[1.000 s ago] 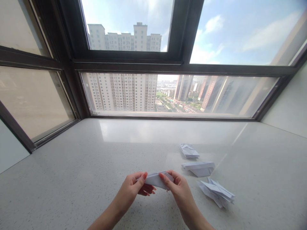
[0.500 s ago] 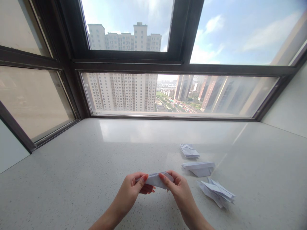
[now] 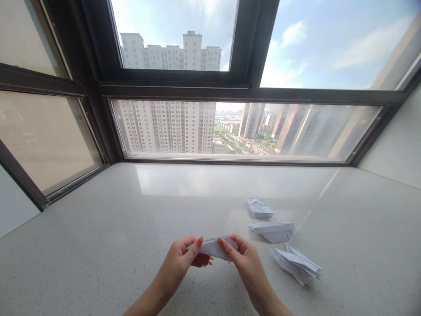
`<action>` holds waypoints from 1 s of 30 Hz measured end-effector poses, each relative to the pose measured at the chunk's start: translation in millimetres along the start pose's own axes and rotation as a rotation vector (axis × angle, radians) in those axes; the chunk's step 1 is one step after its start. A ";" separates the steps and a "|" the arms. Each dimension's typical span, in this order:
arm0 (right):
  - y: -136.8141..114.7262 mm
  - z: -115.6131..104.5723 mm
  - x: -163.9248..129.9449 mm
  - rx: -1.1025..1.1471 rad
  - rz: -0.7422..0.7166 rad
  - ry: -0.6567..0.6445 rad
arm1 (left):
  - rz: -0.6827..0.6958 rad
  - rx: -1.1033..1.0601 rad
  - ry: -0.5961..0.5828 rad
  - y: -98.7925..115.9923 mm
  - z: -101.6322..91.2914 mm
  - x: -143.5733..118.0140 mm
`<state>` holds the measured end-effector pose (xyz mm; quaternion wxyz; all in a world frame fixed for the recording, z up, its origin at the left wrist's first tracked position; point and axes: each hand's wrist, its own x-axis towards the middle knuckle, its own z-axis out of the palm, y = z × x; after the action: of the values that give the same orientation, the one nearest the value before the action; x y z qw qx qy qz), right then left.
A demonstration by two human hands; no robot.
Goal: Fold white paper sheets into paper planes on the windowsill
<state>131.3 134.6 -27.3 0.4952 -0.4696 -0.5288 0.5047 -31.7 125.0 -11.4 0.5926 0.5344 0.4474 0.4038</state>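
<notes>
I pinch a folded white paper (image 3: pixel 212 248) between both hands: my left hand (image 3: pixel 180 261) holds its left end with thumb on top, my right hand (image 3: pixel 245 260) holds its right end the same way. The paper is lifted just above the pale stone sill (image 3: pixel 98 245). To the right of my right hand lie three folded paper pieces: the nearest one (image 3: pixel 297 264), a second one (image 3: pixel 272 231) behind it, and the farthest one (image 3: pixel 259 206) toward the window (image 3: pixel 243 127).

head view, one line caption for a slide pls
Left hand and right hand pinch a folded white paper piece above a speckled stone sill.
</notes>
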 end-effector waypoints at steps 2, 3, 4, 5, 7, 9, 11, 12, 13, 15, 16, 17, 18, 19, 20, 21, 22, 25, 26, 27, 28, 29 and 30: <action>-0.2 0.0 0.1 0.005 0.001 -0.004 | -0.004 -0.002 0.006 -0.2 -0.3 0.2; 0.0 -0.1 0.2 0.008 0.004 -0.007 | -0.006 -0.004 0.013 -0.5 -0.4 0.3; 0.6 -0.2 0.3 0.011 0.007 -0.009 | -0.007 -0.006 0.020 -1.0 -0.4 0.5; 1.3 -0.2 0.5 0.014 0.011 -0.012 | -0.007 -0.008 0.027 -1.5 -0.4 0.6; 3.0 -0.1 0.5 0.017 0.015 -0.020 | -0.005 -0.010 0.034 -2.7 -0.2 0.9; 4.0 0.3 0.4 0.011 0.013 -0.023 | 0.000 -0.006 0.044 -3.9 -0.1 1.0; 3.3 0.2 0.5 -0.003 0.010 -0.017 | 0.006 0.007 0.056 -4.7 -0.4 1.0; 2.2 -0.3 1.0 -0.013 0.010 -0.017 | 0.011 0.014 0.061 -5.0 -0.7 1.1; 0.7 -1.3 1.8 -0.028 0.010 -0.028 | 0.017 0.020 0.064 -5.2 -1.2 1.2; -3.0 -5.0 4.5 -0.070 0.016 -0.087 | 0.028 0.028 0.068 -5.3 -2.5 1.7; -4.9 -7.4 6.1 -0.088 0.020 -0.124 | 0.032 0.028 0.070 -5.2 -3.1 2.1; -6.7 -10.1 7.7 -0.098 0.028 -0.157 | 0.035 0.026 0.071 -5.1 -3.7 2.4; -8.2 -12.8 8.9 -0.102 0.037 -0.180 | 0.038 0.023 0.071 -4.8 -4.1 2.7; -9.4 -15.3 9.6 -0.101 0.045 -0.192 | 0.041 0.019 0.066 -4.4 -4.2 2.7; -10.3 -17.7 9.6 -0.100 0.052 -0.194 | 0.043 0.016 0.056 -3.9 -3.9 2.6; -11.0 -19.8 8.6 -0.105 0.058 -0.193 | 0.046 0.016 0.039 -3.4 -3.3 2.0; -11.7 -21.9 6.8 -0.114 0.064 -0.193 | 0.048 0.016 0.014 -2.9 -2.3 1.0; -14.5 -29.6 -3.3 -0.172 0.082 -0.210 | 0.045 0.024 -0.107 -2.1 2.6 -4.3; -15.8 -33.5 -7.7 -0.200 0.094 -0.223 | 0.041 0.036 -0.164 -2.0 4.5 -6.6; -17.0 -38.6 -12.5 -0.236 0.107 -0.241 | 0.041 0.066 -0.219 -1.9 6.4 -8.9; -17.9 -45.0 -17.4 -0.281 0.121 -0.259 | 0.046 0.114 -0.261 -1.7 8.1 -11.1; -18.3 -52.7 -22.4 -0.336 0.136 -0.273 | 0.056 0.172 -0.288 -1.4 9.4 -12.8; -18.1 -61.8 -27.4 -0.401 0.149 -0.285 | 0.070 0.226 -0.299 -1.0 10.3 -13.9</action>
<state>194.9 110.6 -10.6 0.2739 -0.5201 -0.6465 0.4863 -25.7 108.8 -10.7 0.5743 0.6668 0.3781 0.2873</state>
